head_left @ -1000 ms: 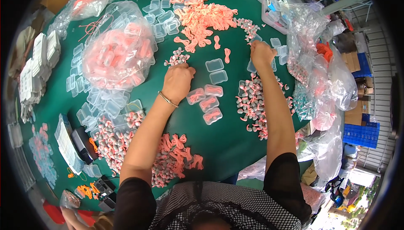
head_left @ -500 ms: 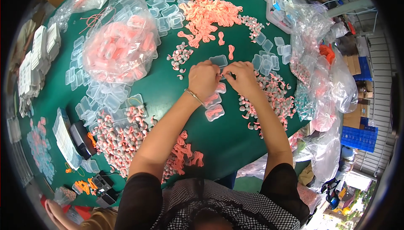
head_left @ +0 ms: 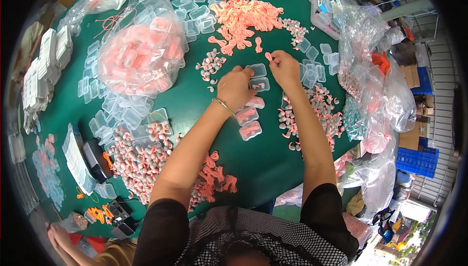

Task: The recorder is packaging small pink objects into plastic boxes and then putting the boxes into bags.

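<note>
My left hand [head_left: 235, 88], a bangle on its wrist, grips the left side of an open clear plastic box [head_left: 261, 85] lying on the table, with its fingers spread along the edge. Something small and pink sits inside. Between thumb and fingertips, my right hand [head_left: 285, 71] pinches a folded bundle of pink cord [head_left: 268, 56], up and right of the box. Toward me, a short row of boxes with pink cord [head_left: 251, 129] runs below my left fingers. A large heap of pink cord bundles [head_left: 248, 17] lies beyond both hands.
Piles of small grey-and-pink pieces [head_left: 134, 168] flank my forearms. Clear boxes [head_left: 126, 112] and a filled plastic bag [head_left: 141, 56] occupy the green table's left side [head_left: 204, 124]. Plastic bags [head_left: 375, 100] crowd its right edge. Another person's hands [head_left: 58, 239] show at lower left.
My hands were together over the box and have parted. The right moved up and picked up a cord bundle from the table. My left shifted slightly down and left, uncovering the open box.
</note>
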Demonstrator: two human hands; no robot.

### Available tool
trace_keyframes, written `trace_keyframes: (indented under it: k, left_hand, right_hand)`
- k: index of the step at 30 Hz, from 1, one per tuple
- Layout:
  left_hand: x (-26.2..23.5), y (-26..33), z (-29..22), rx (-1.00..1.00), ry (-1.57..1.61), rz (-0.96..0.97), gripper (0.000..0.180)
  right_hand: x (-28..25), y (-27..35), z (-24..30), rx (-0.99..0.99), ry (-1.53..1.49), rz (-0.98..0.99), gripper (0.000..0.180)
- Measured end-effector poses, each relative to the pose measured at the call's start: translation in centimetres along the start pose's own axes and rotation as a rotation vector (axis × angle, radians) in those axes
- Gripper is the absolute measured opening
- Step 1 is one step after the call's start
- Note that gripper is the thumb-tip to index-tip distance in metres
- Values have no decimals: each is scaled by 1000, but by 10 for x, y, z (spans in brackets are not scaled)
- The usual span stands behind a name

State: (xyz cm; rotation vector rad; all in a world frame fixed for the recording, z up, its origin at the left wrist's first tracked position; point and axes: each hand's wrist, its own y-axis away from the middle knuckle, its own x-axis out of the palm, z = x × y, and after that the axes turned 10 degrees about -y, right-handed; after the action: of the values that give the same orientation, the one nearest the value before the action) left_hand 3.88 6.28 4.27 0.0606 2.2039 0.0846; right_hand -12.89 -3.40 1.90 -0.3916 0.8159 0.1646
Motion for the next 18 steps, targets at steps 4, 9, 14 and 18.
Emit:
trace_keyframes:
  k: [4,9,14,18]
  left_hand:
    - [1,-3,7,1,-11,50,51]
    - [3,-2,9,86,24,-26,48]
    - [1,-5,11,145,47,-37,48]
    - [-3,-4,11,157,63,-44,49]
  right_hand:
    - [-22,14,14,11,-311,143,17]
    - [-28,25,20,-402,-212,286,11]
    - [-25,19,22,-529,-135,349,13]
    - [-23,19,22,-527,-124,363,18]
